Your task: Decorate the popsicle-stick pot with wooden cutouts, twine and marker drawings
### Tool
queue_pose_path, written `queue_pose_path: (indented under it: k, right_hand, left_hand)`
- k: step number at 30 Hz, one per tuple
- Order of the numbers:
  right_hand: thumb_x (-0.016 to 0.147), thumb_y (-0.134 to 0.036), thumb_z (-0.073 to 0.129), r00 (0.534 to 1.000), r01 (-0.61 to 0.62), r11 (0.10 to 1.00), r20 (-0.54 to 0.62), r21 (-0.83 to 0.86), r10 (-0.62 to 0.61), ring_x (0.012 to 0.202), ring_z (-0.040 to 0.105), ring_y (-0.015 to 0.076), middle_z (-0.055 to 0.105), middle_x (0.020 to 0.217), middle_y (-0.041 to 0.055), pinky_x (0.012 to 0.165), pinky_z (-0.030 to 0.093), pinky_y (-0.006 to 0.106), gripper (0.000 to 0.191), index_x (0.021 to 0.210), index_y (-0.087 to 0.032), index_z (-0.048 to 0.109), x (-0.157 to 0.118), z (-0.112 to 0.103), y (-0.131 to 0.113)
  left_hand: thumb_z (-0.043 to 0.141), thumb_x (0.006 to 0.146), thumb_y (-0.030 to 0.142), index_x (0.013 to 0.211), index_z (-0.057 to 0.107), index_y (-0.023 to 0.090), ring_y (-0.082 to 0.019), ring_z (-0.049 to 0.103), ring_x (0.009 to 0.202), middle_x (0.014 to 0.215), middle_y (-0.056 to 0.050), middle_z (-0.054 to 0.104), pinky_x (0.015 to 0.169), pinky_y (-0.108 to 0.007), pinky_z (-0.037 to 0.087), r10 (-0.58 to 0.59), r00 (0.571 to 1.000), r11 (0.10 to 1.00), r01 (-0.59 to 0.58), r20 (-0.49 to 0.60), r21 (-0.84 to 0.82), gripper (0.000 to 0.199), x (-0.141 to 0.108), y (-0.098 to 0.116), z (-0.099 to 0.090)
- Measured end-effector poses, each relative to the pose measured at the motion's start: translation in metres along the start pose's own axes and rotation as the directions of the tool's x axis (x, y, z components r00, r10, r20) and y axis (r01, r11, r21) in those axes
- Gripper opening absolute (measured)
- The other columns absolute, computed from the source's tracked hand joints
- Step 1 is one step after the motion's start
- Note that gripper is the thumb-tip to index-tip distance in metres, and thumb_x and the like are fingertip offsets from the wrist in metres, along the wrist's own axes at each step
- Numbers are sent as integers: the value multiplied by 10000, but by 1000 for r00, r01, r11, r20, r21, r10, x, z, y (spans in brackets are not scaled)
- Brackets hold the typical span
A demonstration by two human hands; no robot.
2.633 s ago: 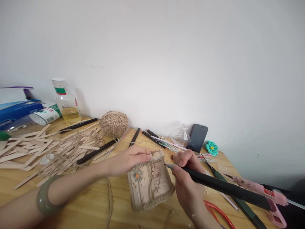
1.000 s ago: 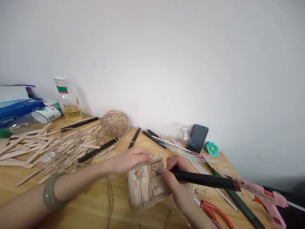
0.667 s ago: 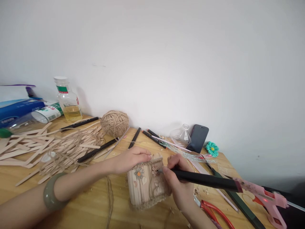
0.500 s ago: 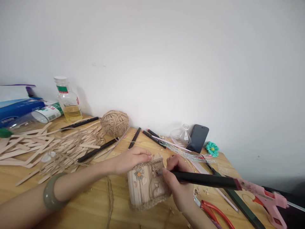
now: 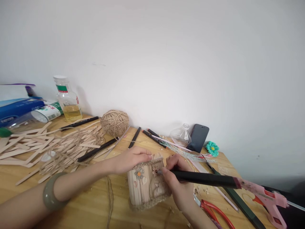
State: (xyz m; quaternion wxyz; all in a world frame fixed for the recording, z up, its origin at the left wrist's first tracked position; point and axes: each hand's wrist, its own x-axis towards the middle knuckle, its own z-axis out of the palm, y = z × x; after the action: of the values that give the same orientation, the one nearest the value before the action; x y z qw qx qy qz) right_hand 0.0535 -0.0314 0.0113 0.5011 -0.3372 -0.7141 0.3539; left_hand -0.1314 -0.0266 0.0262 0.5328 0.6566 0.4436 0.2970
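Observation:
A small craft piece of wooden sticks (image 5: 137,193), trimmed with twine along its edges, is tilted on the table in front of me. Flowers and leaves decorate its face, one flower grey with an orange centre. My left hand (image 5: 134,159) grips its upper edge, fingers over the top and the thumb hidden. Between the thumb and fingers of my right hand (image 5: 178,178) is a black marker (image 5: 207,179) with a dark red end. Its tip is at the pinkish-brown flower (image 5: 156,171) on the right part of the face; whether it touches cannot be told.
Loose craft sticks (image 5: 26,144) and twine spread over the left side, with a twine ball (image 5: 114,122) and a glass bottle (image 5: 69,101) behind. To the right lie red-handled pliers (image 5: 214,210), a pink glue gun (image 5: 269,198), a phone (image 5: 198,137) and a turquoise flower (image 5: 212,149).
The marker's tip has shifted very slightly on the pinkish-brown flower, and the flower's centre looks darker. Both hands stay in nearly the same place.

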Motion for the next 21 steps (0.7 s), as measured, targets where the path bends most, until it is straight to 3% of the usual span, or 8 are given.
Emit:
queue_pose_path:
  k: [5, 12, 21]
  right_hand:
    - [759, -205, 561, 1000, -11, 1000, 16, 13, 11, 517, 361, 112, 385, 563, -61, 477, 284, 235, 194, 631, -221, 417, 0, 1, 0]
    - [774, -203, 558, 1000, -12, 999, 25, 47, 11, 517, 356, 111, 371, 568, -67, 480, 279, 236, 195, 644, -224, 415, 0, 0, 1]
    - [774, -210, 558, 1000, 2, 1000, -3, 2, -2, 518, 362, 114, 383, 566, -64, 484, 276, 244, 196, 637, -223, 418, 0, 0, 2]
  left_hand:
    - [457, 823, 401, 597, 432, 189, -158, 418, 658, 636, 22, 414, 643, -280, 337, -2, 1000, 1000, 2, -2, 4, 311, 0, 2, 0]
    - [454, 827, 413, 704, 562, 168, -186, 485, 737, 712, -8, 542, 681, -280, 369, -13, 1000, 1000, 13, 8, 6, 294, -2, 4, 1]
    - [438, 837, 383, 658, 507, 178, -175, 452, 701, 675, 6, 474, 670, -279, 349, -8, 1000, 1000, 8, 9, 19, 282, 0, 4, 0]
